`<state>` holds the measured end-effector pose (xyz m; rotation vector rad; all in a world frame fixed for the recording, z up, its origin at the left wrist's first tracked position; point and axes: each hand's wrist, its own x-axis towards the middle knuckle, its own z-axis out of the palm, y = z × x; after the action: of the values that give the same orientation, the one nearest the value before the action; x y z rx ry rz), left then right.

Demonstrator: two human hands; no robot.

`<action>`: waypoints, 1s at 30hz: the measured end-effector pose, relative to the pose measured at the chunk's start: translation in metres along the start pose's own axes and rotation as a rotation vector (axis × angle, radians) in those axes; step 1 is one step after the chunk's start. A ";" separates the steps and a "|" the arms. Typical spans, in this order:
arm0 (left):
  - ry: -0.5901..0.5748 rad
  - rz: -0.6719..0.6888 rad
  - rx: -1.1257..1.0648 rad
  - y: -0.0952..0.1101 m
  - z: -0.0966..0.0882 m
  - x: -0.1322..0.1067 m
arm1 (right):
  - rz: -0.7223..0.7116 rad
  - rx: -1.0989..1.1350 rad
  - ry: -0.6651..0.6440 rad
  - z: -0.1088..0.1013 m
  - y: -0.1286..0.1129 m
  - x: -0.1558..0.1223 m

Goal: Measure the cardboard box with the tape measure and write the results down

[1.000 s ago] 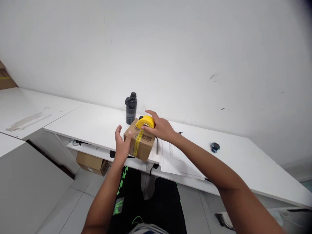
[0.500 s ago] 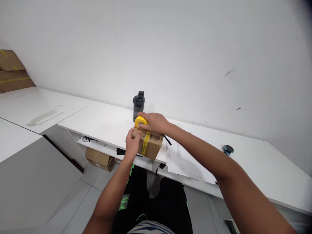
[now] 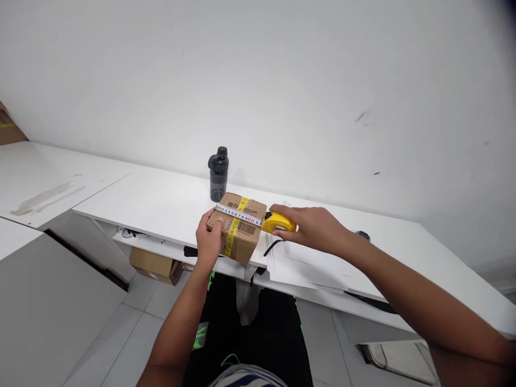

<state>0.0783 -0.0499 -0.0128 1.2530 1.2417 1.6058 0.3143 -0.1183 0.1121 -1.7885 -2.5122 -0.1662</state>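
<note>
A cardboard box with yellow tape and printed labels rests near the front edge of the white desk. Across its top runs the extended blade of a tape measure, its numbers facing up. The yellow tape measure case is at the box's right side, gripped by my right hand. My left hand grips the box's left side, thumb on top, near the blade's end. Whether its fingers also pinch the blade's tip is hidden.
A dark shaker bottle stands behind the box, close to the wall. Paper sheets lie on the desk to the right, with a small dark object beyond my right forearm. Another cardboard box sits below the desk at left.
My right hand has moved right with the tape measure case, drawing the blade out across the box top. My left hand stays at the box's left side.
</note>
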 end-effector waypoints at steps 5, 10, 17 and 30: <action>0.017 0.033 0.054 0.001 0.003 0.002 | 0.027 0.014 0.028 0.010 0.008 -0.010; 0.016 0.041 -0.006 -0.001 -0.001 -0.001 | 0.022 0.097 0.093 0.007 0.006 0.003; -0.070 0.032 -0.200 -0.015 -0.015 -0.022 | -0.109 0.168 0.165 0.006 -0.034 0.038; -0.152 0.039 -0.345 -0.034 -0.032 -0.033 | 0.049 0.573 0.377 0.004 -0.058 0.047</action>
<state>0.0553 -0.0793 -0.0554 1.1582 0.8093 1.6357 0.2437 -0.0926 0.1099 -1.4250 -1.9832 0.1856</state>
